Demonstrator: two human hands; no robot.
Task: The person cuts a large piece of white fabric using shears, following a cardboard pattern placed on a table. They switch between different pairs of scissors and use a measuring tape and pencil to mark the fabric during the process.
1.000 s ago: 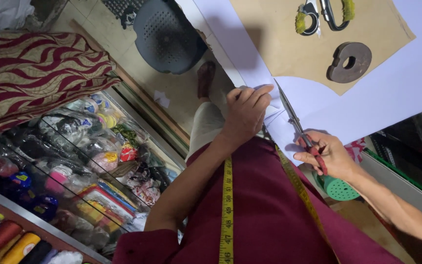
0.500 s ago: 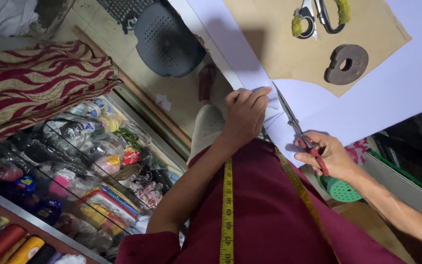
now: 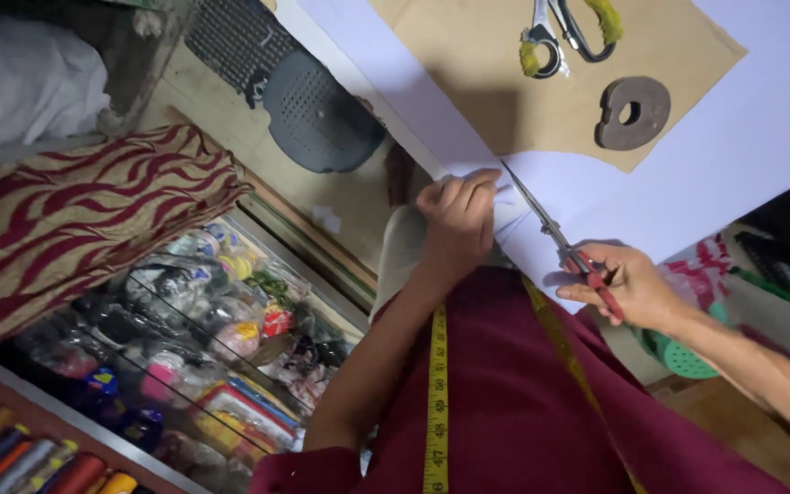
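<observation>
- The right hand (image 3: 628,288) is closed around the red handles of the scissors (image 3: 550,229), fingers through the loops; the blades run up and to the left, their tip at the curved lower edge of the brown paper pattern (image 3: 496,82)
- The left hand (image 3: 459,220) lies just left of the blades, palm down, fingers curled and pressing flat on the white fabric (image 3: 761,155) near its left edge; it grips nothing that can be seen
- The two hands sit close together with the scissor blades between them; both forearms come in from the bottom of the view, the left one nearly straight up, the right one slanting in from the lower right
- The white fabric's left edge runs on a diagonal from top centre down to the left hand, and beyond it the floor drops away, so there is open room on that side
- Farther up on the pattern lie a second pair of scissors (image 3: 564,37) with yellow-wrapped handles and a round brown weight (image 3: 633,112) with a hole, well apart from the hands
- A yellow tape measure (image 3: 436,393) hangs over the maroon shirt (image 3: 514,402)
- At far left sit a red striped cloth (image 3: 75,220) and a glass case (image 3: 194,338) of small goods
</observation>
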